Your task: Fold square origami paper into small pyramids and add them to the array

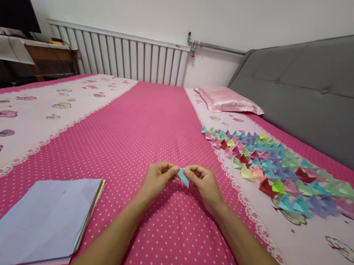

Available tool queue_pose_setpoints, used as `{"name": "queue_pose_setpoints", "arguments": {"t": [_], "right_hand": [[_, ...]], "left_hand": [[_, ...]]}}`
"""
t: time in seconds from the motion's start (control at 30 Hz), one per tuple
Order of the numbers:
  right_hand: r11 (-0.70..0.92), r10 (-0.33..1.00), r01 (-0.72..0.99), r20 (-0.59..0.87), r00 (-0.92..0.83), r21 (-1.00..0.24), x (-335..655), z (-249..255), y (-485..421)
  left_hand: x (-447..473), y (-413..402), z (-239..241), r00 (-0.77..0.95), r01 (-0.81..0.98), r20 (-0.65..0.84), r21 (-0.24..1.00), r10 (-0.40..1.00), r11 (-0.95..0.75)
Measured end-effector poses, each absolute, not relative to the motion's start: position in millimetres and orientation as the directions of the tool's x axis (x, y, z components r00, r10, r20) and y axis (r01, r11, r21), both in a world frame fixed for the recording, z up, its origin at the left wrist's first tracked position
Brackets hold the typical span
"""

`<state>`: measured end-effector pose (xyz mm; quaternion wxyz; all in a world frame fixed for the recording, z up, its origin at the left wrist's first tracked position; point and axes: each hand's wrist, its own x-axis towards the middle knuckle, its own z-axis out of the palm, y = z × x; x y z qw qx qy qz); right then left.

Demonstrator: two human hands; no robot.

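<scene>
Between my two hands is a small piece of folded light blue paper (184, 177), roughly triangular with a point facing down. My left hand (162, 175) pinches its left side between thumb and fingers. On the other side, my right hand (201, 180) pinches the upper right edge the same way. Both hands are held over the pink dotted bedspread (162, 235). To the right stand many small folded paper boats (271, 165) in rows, in blue, green, pink, red, yellow and purple. A stack of coloured paper sheets (43, 214), pale lavender on top, lies at the lower left.
A pink satin pillow (229, 100) rests at the far right of the bed, beside the grey padded headboard (318, 86). Behind the bed are a white radiator (118, 54) and a pipe with a valve. A black monitor (12, 10) stands on a desk at the left.
</scene>
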<state>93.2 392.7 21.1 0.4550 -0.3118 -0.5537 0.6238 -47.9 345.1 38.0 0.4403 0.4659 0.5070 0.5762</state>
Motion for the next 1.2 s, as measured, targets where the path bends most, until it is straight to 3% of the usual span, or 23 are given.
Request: {"name": "queue_pose_setpoints", "arguments": {"t": [0.37, 0.87, 1.2], "right_hand": [[-0.074, 0.927, -0.253, 0.028, -0.375, -0.965, 93.1, 13.1, 398.0], [-0.119, 0.902, -0.275, 0.012, -0.432, -0.954, 92.1, 15.4, 394.8], [-0.072, 0.923, -0.251, 0.031, -0.384, -0.965, 93.2, 17.2, 395.5]], "left_hand": [[-40.2, 346.5, 29.9, -0.151, -0.119, -0.054, 0.992, 0.987, 0.036], [-46.6, 345.8, 28.6, -0.21, 0.182, 0.159, 0.976, 0.965, -0.121], [-44.5, 343.8, 32.3, -0.17, 0.161, 0.158, 0.978, 0.973, -0.131]]}}
